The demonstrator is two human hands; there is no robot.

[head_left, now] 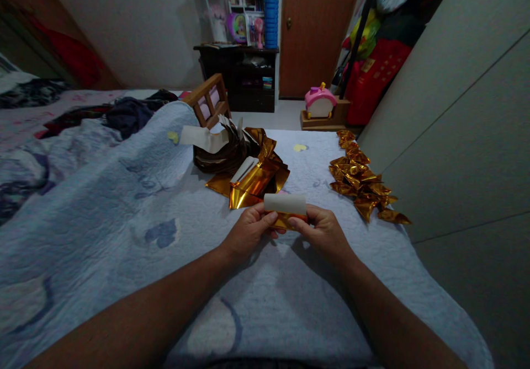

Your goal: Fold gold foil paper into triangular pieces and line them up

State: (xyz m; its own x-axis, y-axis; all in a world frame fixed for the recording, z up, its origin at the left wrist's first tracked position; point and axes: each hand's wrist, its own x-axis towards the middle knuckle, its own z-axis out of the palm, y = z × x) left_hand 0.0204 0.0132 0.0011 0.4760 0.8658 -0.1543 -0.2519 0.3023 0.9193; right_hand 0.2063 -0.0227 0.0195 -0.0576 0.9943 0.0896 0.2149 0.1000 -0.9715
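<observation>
Both my hands hold one sheet of gold foil paper over the blue quilt; its white back faces up and is rolled over at the top. My left hand pinches its left end and my right hand pinches its right end, fingers closed on it. Just beyond lies a loose stack of gold foil sheets with a fanned pile of darker sheets behind it. A heap of folded gold paper pieces lies to the right by the wall.
The quilt covers the bed. A wooden frame and dark clothes lie at the far end. A grey wall panel runs along the right. Beyond stand a dark shelf unit, a pink toy and a brown door.
</observation>
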